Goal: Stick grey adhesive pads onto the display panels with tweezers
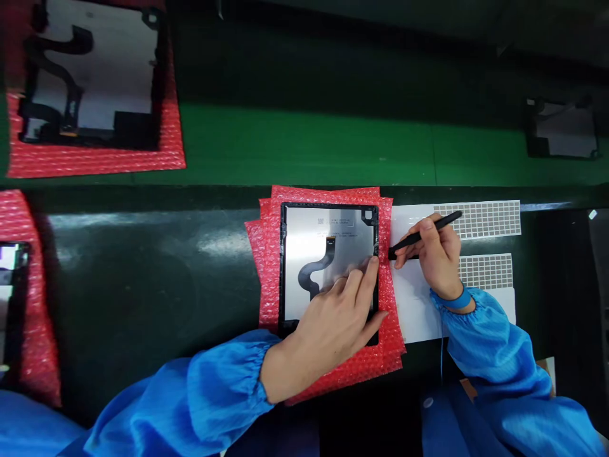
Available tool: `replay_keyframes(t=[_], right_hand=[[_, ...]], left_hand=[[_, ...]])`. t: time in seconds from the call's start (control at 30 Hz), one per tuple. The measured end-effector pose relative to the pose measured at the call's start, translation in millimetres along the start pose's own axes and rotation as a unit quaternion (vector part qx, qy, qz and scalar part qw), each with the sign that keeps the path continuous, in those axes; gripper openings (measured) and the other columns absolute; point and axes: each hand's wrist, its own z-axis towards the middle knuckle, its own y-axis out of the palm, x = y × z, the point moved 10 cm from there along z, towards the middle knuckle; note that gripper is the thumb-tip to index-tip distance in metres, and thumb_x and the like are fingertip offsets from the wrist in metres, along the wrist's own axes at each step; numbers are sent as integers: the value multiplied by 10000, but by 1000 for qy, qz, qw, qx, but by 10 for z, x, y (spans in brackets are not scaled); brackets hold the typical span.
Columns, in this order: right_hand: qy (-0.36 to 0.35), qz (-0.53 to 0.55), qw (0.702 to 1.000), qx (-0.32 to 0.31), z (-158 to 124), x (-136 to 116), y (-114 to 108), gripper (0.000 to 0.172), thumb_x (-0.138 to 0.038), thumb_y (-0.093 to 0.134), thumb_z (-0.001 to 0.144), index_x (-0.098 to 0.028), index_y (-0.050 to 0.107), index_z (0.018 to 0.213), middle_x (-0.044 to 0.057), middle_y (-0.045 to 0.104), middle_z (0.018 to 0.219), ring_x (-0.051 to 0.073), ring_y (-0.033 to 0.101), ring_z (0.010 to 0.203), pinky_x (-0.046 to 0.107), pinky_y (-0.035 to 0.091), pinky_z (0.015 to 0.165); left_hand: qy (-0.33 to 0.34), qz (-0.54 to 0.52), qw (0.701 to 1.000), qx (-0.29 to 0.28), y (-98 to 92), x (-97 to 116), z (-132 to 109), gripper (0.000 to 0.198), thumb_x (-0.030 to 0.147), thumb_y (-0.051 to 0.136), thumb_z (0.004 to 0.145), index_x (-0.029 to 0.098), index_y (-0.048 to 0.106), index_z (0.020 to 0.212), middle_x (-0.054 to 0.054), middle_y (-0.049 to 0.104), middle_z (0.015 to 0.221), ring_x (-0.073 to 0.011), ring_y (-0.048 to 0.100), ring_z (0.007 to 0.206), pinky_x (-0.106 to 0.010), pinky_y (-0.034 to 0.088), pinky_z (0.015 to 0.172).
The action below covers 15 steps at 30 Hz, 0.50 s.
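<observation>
A tablet-sized display panel (304, 219) lies with its silver back upward in a black frame, and a dark S-shaped flex cable (311, 270) runs across it. My left hand (333, 317) rests over its lower right part, fingers stretched out, the index fingertip at the right edge and the thumb across that edge. Beneath the panel are several sheets of red bubble wrap (269, 266). To the right, my right hand (438, 254) grips a slim black pen-like tool (445, 220). The tool's lower left end is near the right edge of the bubble wrap; whether it touches is unclear.
White sheets (419, 304) bearing grids of small grey pieces (485, 271) lie under and beyond my right hand. Another panel (114, 76) on red wrap sits upper left, a partly visible one (12, 292) at the left edge, and another (564, 130) on the green surface (309, 146).
</observation>
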Motion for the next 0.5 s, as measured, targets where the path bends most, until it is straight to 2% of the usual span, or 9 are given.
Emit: replay_keyframes(t=[0.17, 0.23, 0.27, 0.33, 0.4, 0.5], right_hand=[[-55, -36, 997, 46, -289, -375, -378, 360, -597, 621, 1027, -259, 582, 910, -2, 732, 685, 172, 705, 472, 303, 596, 444], [-56, -60, 995, 53, -528, -377, -548, 326, -560, 626, 1039, -254, 600, 928, 7, 740, 698, 188, 730, 510, 313, 612, 460], [-51, -69, 995, 51, -663, -334, -619, 304, -535, 628, 1046, -250, 609, 944, 11, 746, 706, 195, 741, 530, 317, 621, 472], [-30, -85, 995, 30, -931, -161, -699, 265, -489, 628, 1058, -238, 625, 973, 20, 759, 723, 204, 760, 566, 322, 637, 506], [-2, -96, 995, -4, -1159, 72, -700, 245, -463, 628, 1063, -229, 630, 992, 23, 760, 727, 207, 768, 583, 322, 644, 531], [20, -109, 993, -44, -1365, 358, -612, 227, -451, 617, 1069, -232, 628, 1013, 18, 745, 717, 217, 776, 602, 333, 650, 565]], left_hand=[[-33, -18, 998, -43, 42, -115, 46, 778, 508, 635, 992, 45, 421, 1578, -149, 711, 1158, -224, 723, 751, -331, 565, 540], [-45, -12, 998, -38, 16, -136, 46, 747, 531, 612, 1001, 69, 449, 1564, -144, 714, 1143, -230, 719, 750, -330, 544, 520], [-43, -7, 999, -18, -31, -113, 35, 718, 526, 603, 1007, 66, 477, 1544, -151, 715, 1133, -249, 726, 798, -335, 551, 539], [4, -8, 999, 40, -140, 67, -26, 650, 499, 589, 1016, 43, 548, 1478, -186, 716, 1165, -298, 725, 968, -375, 604, 680], [98, -28, 992, 73, -174, 387, -150, 590, 483, 585, 1018, 42, 617, 1409, -215, 699, 1300, -341, 675, 1182, -441, 602, 923], [204, -47, 977, 35, -9, 815, -356, 622, 556, 611, 986, 64, 670, 1361, -207, 614, 1507, -371, 549, 1414, -498, 457, 1178]])
